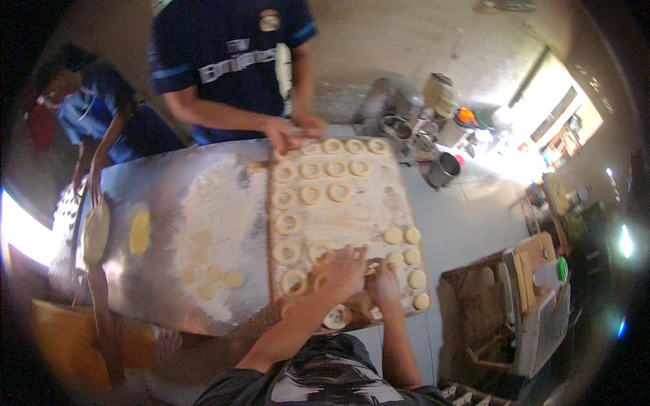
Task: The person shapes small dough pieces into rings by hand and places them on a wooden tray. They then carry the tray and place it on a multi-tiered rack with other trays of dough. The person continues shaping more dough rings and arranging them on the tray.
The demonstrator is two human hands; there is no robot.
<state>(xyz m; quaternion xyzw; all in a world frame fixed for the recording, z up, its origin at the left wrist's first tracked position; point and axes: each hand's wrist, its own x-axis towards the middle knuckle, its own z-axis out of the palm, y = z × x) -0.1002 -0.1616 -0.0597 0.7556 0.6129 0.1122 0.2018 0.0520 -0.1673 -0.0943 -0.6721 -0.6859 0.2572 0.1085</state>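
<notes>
Over the near part of a floured wooden board (352,220), my left hand (347,274) is open, its fingers stretched forward among the dough rings (320,252). Close beside it is my right hand (384,284), with fingers bent and blurred. A small pale piece, probably dough, shows between the two hands; I cannot make out whether either grips it. Small round dough pieces (416,279) lie to the right of my right hand. Several more dough rings (287,223) stand in rows along the board's left and far sides. A round, pale-rimmed object (336,317) sits at the near edge.
Across the board, a person in a dark shirt has both hands (288,137) at its far left corner. Another person stands far left by the metal table (156,183), which bears flour and flat dough pieces (206,291). A wooden stand (521,291) is right; pots (443,169) stand behind.
</notes>
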